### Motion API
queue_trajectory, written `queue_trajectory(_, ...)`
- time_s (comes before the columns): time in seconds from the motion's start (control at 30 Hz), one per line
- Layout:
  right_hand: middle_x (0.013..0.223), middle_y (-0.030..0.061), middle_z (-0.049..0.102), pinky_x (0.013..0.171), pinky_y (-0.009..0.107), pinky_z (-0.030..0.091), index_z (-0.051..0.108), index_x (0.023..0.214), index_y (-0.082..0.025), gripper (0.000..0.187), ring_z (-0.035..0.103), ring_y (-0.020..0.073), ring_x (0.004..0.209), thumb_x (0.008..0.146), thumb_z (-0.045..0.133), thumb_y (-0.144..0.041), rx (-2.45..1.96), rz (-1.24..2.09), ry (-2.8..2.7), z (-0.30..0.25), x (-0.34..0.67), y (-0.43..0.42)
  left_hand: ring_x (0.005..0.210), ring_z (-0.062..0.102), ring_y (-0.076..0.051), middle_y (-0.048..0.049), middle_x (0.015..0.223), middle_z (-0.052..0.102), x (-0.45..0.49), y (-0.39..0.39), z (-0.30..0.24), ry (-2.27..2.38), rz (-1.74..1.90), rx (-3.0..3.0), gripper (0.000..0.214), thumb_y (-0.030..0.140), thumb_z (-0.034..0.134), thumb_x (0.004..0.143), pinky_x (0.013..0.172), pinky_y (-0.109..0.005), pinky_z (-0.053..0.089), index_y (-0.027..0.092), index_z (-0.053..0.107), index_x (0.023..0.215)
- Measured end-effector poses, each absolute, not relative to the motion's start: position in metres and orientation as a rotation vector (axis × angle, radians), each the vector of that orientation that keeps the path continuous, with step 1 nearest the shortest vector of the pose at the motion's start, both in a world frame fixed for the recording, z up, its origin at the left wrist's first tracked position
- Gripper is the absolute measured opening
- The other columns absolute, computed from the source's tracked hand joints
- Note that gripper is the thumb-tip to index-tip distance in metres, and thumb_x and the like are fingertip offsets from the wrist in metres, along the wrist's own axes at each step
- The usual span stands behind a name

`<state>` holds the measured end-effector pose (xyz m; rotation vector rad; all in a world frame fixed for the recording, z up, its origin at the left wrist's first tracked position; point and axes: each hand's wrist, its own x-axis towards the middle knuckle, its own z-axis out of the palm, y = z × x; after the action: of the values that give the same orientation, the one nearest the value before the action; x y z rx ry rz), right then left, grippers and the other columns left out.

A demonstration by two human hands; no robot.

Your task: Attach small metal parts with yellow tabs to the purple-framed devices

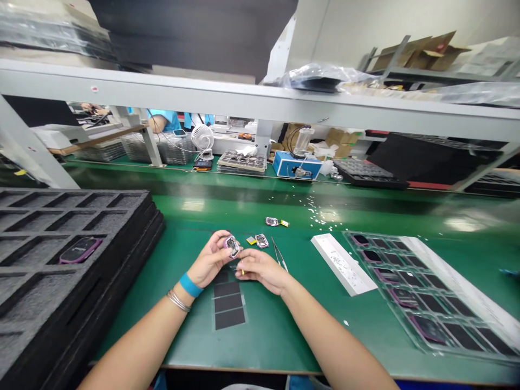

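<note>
My left hand (pixel 213 257) grips a small purple-framed smartwatch body (pixel 231 246) with its inner electronics exposed. Close beside it, my right hand (pixel 262 269) pinches a small battery (pixel 242 271) with a yellow edge, mostly hidden by the fingers; thin wires seem to run up from it to the watch body. Just beyond my hands lie another opened watch body (pixel 261 241) with its battery (pixel 251 240) and a third watch body (pixel 272 221) with a yellow-ended battery (pixel 285 223). Metal tweezers (pixel 279 254) rest right of my right hand. Below my hands is a strip of black rectangular pads (pixel 228 303).
Black foam trays (pixel 77 292) are stacked at left, one holding a purple watch (pixel 80 250). To the right are a white box lid (pixel 343 264) with small scraps and a clear tray (pixel 430 303) of watches and black pads. A fan (pixel 202 138) and blue machine (pixel 297 165) stand behind.
</note>
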<state>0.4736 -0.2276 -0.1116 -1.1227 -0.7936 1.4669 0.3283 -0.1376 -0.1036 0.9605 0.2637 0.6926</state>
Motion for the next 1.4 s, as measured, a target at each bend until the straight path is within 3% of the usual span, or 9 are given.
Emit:
queue_trajectory(0.07,0.066,-0.0025,0.058,0.066,0.026,0.053,0.058,0.081,-0.015,0.038,0.059,0.0105,0.059,0.057,0.081,-0.032,-1.174,1.444,-0.757,-0.11,0.479,-0.228,0.089,0.062,-0.018,-0.0013,0.091,0.06,0.326,-0.133,-0.103,0.301,0.681,0.922,0.043,0.018,0.077,0.068,0.079,-0.028,0.052,0.021,0.051,0.102)
queue_trajectory(0.13,0.071,-0.002,0.059,0.064,0.025,0.051,0.061,0.085,-0.015,0.038,0.058,0.0093,0.059,0.058,0.081,-0.033,-1.193,1.279,-0.749,-0.108,0.483,-0.228,0.086,0.063,-0.018,-0.0017,0.092,0.061,0.324,-0.129,-0.104,0.334,0.66,0.9,0.044,0.018,0.077,0.068,0.074,-0.027,0.053,0.021,0.052,0.104)
queue_trajectory(0.3,0.095,0.0034,0.062,0.078,0.027,0.049,0.063,0.098,-0.019,0.032,0.059,0.0136,0.083,0.072,0.071,-0.035,-1.157,0.769,-0.958,-0.108,0.484,-0.227,0.085,0.066,-0.022,-0.0055,0.092,0.063,0.323,-0.127,-0.106,0.368,0.487,0.918,0.043,0.02,0.075,0.07,0.063,-0.022,0.055,0.019,0.054,0.107)
queue_trajectory(0.53,0.089,0.0033,0.064,0.082,0.032,0.047,0.063,0.097,-0.021,0.016,0.059,0.016,0.082,0.082,0.058,-0.025,-1.352,0.342,-1.36,-0.109,0.475,-0.232,0.082,0.067,-0.024,-0.0095,0.088,0.065,0.327,-0.134,-0.115,0.403,0.213,0.955,0.032,0.019,0.075,0.07,0.066,-0.025,0.056,0.014,0.059,0.097)
queue_trajectory(0.67,0.086,0.0038,0.064,0.087,0.037,0.044,0.064,0.095,-0.022,0.014,0.058,0.0179,0.084,0.085,0.053,-0.023,-1.391,0.139,-1.515,-0.112,0.47,-0.229,0.07,0.067,-0.021,-0.0078,0.077,0.065,0.335,-0.138,-0.12,0.509,0.284,0.994,0.025,0.02,0.074,0.068,0.054,-0.022,0.054,0.013,0.058,0.086)
queue_trajectory(0.83,0.099,0.0071,0.062,0.08,0.032,0.049,0.06,0.104,-0.02,0.022,0.058,0.0178,0.09,0.084,0.054,-0.026,-1.423,0.189,-1.314,-0.123,0.467,-0.221,0.063,0.066,-0.019,-0.0097,0.078,0.067,0.334,-0.13,-0.118,0.635,0.357,0.998,0.02,0.017,0.071,0.067,0.049,-0.022,0.053,0.012,0.058,0.082)
queue_trajectory(0.97,0.089,0.0035,0.061,0.072,0.026,0.05,0.064,0.084,-0.018,0.008,0.058,0.014,0.08,0.081,0.056,-0.017,-1.493,0.422,-1.402,-0.126,0.462,-0.216,0.07,0.066,-0.02,-0.0134,0.088,0.068,0.316,-0.109,-0.108,0.692,0.409,0.949,0.022,0.012,0.069,0.068,0.061,-0.031,0.056,0.012,0.059,0.087)
queue_trajectory(1.13,0.092,0.0045,0.06,0.085,0.033,0.044,0.067,0.075,-0.017,0.011,0.056,0.0183,0.089,0.072,0.066,-0.006,-1.737,0.411,-1.783,-0.127,0.446,-0.211,0.078,0.066,-0.024,-0.0135,0.087,0.068,0.297,-0.09,-0.106,0.598,0.261,0.933,0.025,0.012,0.07,0.066,0.071,-0.042,0.055,0.012,0.061,0.089)
queue_trajectory(1.4,0.087,0.0055,0.058,0.082,0.034,0.044,0.068,0.07,-0.017,0.01,0.055,0.0195,0.085,0.071,0.068,-0.007,-1.815,0.343,-1.754,-0.136,0.441,-0.206,0.076,0.066,-0.024,-0.0138,0.087,0.068,0.295,-0.09,-0.105,0.572,0.158,1.003,0.029,0.015,0.075,0.06,0.069,-0.04,0.054,0.012,0.061,0.085)
